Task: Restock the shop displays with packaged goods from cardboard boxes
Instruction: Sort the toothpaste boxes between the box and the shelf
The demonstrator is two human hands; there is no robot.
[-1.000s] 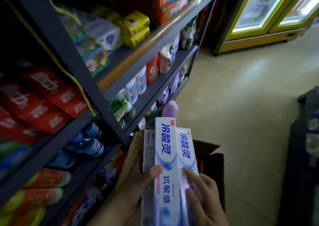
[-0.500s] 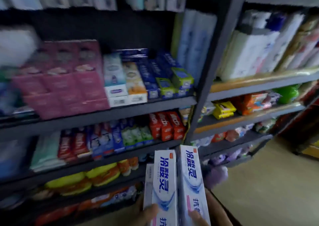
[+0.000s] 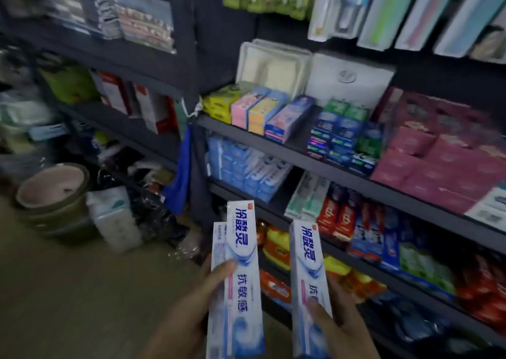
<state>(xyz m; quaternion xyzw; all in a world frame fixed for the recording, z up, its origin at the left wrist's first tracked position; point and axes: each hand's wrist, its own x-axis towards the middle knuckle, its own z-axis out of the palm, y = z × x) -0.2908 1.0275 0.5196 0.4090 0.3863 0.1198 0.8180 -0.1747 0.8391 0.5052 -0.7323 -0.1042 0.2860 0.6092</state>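
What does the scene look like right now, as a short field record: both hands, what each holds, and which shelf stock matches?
left hand: grips two white-and-blue toothpaste cartons, one stacked behind the other, thumb across the front
right hand: grips one white-and-blue toothpaste carton, upright
cartons: the two hands' cartons are apart, a gap between them
matching stock: row of blue-and-white toothpaste boxes on dark metal shelf, above the hands; exact brand too blurred to tell
floor left: round pink-lined plant pot
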